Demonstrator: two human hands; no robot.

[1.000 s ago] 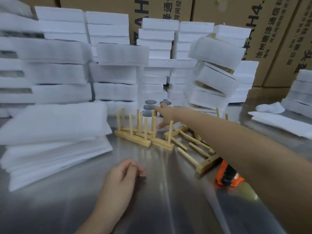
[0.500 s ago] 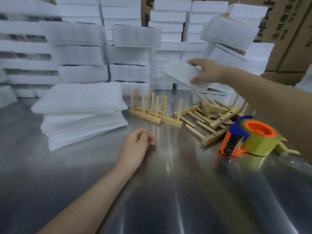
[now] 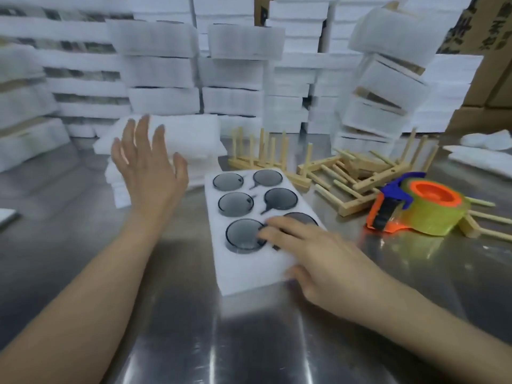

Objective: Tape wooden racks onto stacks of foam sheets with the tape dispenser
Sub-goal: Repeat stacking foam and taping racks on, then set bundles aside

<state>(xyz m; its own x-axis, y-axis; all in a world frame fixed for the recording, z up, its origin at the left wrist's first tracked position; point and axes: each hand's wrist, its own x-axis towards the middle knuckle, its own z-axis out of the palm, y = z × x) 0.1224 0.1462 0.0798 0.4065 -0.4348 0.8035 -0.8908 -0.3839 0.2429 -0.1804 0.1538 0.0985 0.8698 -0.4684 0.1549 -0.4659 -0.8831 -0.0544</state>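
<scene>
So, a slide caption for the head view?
Right hand holds foam tray on table; left hand raised, open.

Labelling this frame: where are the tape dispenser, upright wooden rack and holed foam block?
tape dispenser (image 3: pixel 435 217), head view, tape roll
upright wooden rack (image 3: pixel 261 146), head view, middle peg
foam block (image 3: pixel 249 273), head view, near end

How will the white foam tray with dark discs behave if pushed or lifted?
The foam tray is thick and flat, so probably stiff and light. On the polished steel table it likely slides easily. Its dark discs sit recessed, probably staying put unless tipped.
</scene>
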